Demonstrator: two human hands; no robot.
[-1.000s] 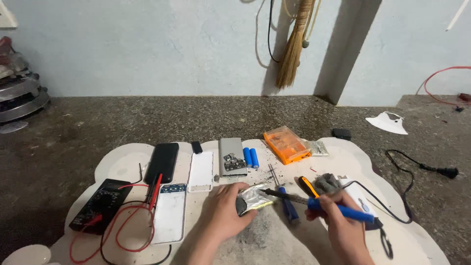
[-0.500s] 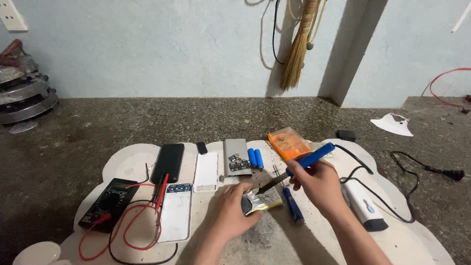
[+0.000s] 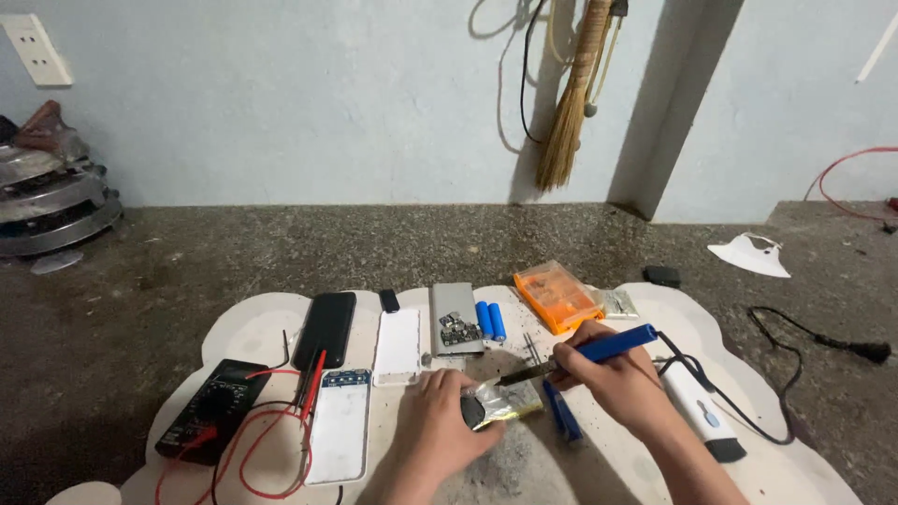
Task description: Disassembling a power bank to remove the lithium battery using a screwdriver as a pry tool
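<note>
My left hand (image 3: 438,423) pins the silver pouch cell (image 3: 505,404) flat; my right hand (image 3: 613,382) grips the blue soldering iron (image 3: 599,350) pen-style, tip angled onto it.

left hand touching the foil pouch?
Touching. The head view shows the left hand with its fingers lying over the left end of the foil pouch, pinning it to the mat; no gap shows.
</note>
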